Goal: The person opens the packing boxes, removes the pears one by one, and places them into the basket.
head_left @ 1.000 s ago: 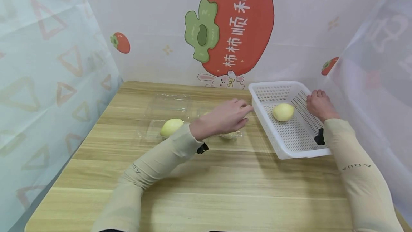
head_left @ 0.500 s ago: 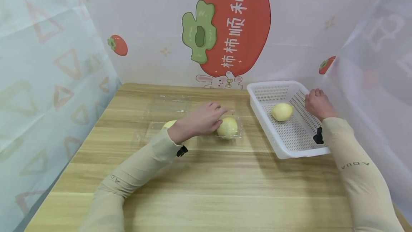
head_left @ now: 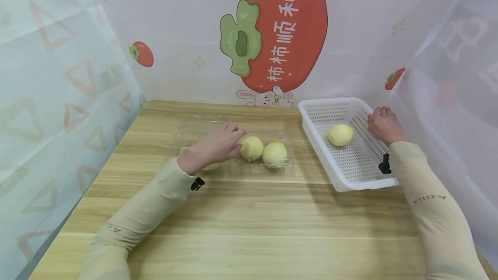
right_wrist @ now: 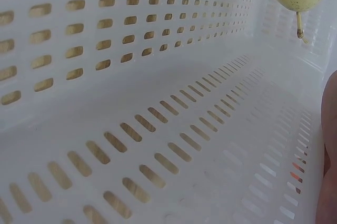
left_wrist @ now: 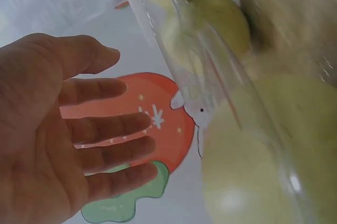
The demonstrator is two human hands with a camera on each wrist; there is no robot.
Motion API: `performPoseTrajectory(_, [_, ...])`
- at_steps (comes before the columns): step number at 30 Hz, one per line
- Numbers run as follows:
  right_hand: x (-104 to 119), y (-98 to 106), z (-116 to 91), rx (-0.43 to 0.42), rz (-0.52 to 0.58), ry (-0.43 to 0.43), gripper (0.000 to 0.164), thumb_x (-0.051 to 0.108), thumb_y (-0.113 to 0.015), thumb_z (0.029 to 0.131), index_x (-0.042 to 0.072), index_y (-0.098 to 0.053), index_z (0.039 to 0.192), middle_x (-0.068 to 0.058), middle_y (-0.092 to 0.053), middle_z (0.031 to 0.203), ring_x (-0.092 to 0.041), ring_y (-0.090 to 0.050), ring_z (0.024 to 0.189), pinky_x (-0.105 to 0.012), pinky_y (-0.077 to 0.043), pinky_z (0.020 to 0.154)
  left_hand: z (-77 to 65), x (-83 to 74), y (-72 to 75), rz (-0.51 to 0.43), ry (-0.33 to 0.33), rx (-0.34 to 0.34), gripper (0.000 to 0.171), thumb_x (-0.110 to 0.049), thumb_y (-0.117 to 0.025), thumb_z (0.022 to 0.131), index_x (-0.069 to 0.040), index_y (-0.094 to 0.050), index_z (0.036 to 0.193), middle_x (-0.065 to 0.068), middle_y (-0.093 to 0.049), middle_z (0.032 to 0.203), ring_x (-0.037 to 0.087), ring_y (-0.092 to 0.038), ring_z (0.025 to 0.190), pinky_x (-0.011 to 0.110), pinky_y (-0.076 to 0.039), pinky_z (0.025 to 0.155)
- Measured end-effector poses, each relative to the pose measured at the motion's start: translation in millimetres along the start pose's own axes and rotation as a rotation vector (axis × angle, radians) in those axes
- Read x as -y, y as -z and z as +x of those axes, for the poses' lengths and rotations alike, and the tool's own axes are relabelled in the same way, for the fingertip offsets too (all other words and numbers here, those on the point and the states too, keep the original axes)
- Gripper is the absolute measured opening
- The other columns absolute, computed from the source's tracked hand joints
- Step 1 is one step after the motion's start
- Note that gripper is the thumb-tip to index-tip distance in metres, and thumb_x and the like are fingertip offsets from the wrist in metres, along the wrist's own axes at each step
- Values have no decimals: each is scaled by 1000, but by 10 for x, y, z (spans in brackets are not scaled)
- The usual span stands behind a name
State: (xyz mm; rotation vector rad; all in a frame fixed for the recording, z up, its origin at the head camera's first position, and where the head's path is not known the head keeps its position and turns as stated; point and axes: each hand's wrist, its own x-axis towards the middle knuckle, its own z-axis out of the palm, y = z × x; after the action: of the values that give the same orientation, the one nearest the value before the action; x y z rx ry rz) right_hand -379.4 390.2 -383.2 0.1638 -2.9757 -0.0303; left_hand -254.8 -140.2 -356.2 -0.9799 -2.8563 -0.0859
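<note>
The left hand [head_left: 213, 145] hovers above a clear thin-plastic container [head_left: 288, 163] with its fingers slightly bent and spread apart, thumb clear of them; it has hold of nothing. The right hand [head_left: 386, 125] is at the right-hand rim of a white rectangular perforated plastic basket [head_left: 365, 186], fingers bent – whether they grip that rim or merely rest there, I cannot tell.

The step in hand looks like handling the fruit at the clear plastic, with the left hand between grasps and the right perhaps steadying the basket. Taking up a pear here would call for lowering the left hand and closing thumb and fingers round it, without catching the flimsy plastic edge.

Counted, four pale yellow round pears show: two side by side in the right part of the plastic, the inner one [head_left: 252, 148] and the outer one [head_left: 274, 154]; a third pear [head_left: 212, 166] at the left part, mostly hidden by the left hand; and one lone pear [head_left: 340, 135] in the basket. There is one basket; the plastic is so transparent that I cannot count its containers surely.
</note>
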Motion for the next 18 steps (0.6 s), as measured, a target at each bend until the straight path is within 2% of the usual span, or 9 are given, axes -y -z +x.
performPoseTrajectory(7, [20, 3, -9, 12, -7, -8, 56, 19, -21, 106, -29, -19, 135, -52, -25, 138, -63, -25, 130, -70, -23, 110, -180, 135, -33, 32, 35, 15, 42, -29, -58, 96, -3, -57, 129, 15, -64, 110, 30, -61, 100, 44, -52, 87])
performPoseTrajectory(13, [12, 1, -6, 26, 14, -18, 59, 22, -20, 106, -28, -18, 137, -51, -22, 139, -63, -23, 131, -70, -21, 111, -271, 211, -74, 2, 70, 67, 50, -36, -58, 96, -2, -55, 132, 20, -63, 119, 34, -61, 109, 48, -50, 95])
performPoseTrajectory(18, [20, 16, -10, 36, 33, -22, 60, 23, -19, 106, -28, -16, 138, -51, -21, 140, -62, -22, 133, -69, -20, 111, -323, 285, -112, -11, 86, 106, 51, -39, -58, 95, -4, -54, 133, 18, -65, 117, 32, -63, 105, 47, -52, 90])
